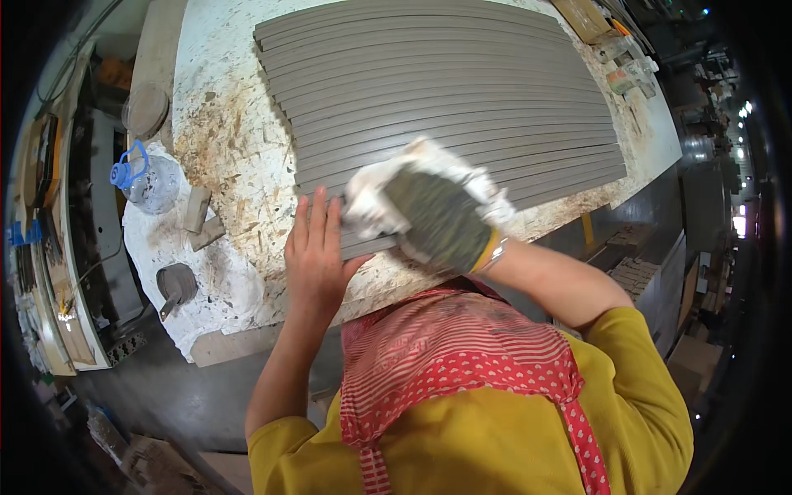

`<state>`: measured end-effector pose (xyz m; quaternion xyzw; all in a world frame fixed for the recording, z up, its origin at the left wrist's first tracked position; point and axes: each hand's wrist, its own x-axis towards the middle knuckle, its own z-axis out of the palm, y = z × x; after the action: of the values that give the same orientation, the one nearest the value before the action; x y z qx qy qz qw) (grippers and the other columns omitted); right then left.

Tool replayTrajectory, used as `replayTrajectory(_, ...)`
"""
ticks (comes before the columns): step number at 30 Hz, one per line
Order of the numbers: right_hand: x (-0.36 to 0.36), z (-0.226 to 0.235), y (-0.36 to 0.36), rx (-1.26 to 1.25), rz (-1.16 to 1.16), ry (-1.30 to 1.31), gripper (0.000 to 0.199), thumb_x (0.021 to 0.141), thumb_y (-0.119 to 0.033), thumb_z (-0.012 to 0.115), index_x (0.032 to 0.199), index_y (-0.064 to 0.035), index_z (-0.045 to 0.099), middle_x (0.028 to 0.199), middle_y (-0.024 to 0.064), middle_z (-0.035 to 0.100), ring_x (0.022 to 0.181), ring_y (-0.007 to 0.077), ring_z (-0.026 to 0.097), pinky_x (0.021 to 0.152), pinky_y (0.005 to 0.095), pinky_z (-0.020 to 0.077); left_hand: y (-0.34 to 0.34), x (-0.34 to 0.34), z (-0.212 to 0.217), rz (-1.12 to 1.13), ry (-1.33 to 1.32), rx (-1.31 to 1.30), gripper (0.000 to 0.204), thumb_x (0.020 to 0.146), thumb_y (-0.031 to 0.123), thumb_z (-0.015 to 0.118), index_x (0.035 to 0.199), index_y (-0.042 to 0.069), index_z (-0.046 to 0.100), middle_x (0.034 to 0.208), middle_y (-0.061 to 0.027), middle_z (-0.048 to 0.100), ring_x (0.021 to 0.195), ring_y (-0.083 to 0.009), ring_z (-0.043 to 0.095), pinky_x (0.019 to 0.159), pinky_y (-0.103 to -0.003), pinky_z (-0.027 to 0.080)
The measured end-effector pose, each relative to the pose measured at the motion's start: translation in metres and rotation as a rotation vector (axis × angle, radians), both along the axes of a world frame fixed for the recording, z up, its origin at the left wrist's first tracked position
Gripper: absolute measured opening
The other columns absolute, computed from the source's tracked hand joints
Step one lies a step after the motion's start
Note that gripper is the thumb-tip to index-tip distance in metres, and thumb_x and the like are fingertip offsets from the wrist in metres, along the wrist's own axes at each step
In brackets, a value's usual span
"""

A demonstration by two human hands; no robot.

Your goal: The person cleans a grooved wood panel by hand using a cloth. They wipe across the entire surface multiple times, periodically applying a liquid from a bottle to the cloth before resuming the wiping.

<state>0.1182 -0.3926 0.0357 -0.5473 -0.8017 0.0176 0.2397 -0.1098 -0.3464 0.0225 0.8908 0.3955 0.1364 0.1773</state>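
The left hand (313,256) lies flat with its fingers spread open on the near ends of the grey strips (445,91), and the right hand (441,219), in a dirty glove, is closed around a white rag (371,198) pressed on the same strips. The strips lie side by side across the table (223,132); they look thin, stiff and light, smooth enough to slide, so the ends are the best place to hold. The table is rough and stained, with a plastic jug (148,181) at its left, in a crowded workshop.
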Motion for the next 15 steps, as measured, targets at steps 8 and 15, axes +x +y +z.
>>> replayTrajectory(8, 0.169, 0.045, -0.015, -0.578, -0.726, 0.059, 0.027, 0.083, -0.01, 0.055, 0.109, -0.0063, 0.062, 0.096, 0.009, 0.067, 0.088, 0.0197, 0.064, 0.081, 0.0329, 0.0495, 0.009, -0.011, 0.025, -0.02, -0.005, -0.071, 0.073, 0.065, 0.018, 0.081, 0.128, 0.0, 0.05, 0.142, -0.0169, 0.041, 0.131, -0.0378, 0.037, 0.101, -0.046, 0.037)
replayTrajectory(15, 0.188, 0.035, -0.015, -0.539, -0.853, 0.193, 0.049, 0.082, -0.021, 0.069, 0.124, -0.0014, 0.053, 0.115, 0.0177, 0.063, 0.105, 0.0247, 0.06, 0.09, 0.0349, 0.0461, 0.078, 0.005, 0.037, -0.027, -0.276, -0.146, 0.034, 0.073, 0.007, 0.072, 0.104, 0.004, 0.059, 0.13, -0.0146, 0.048, 0.123, -0.0336, 0.043, 0.1, -0.042, 0.039)
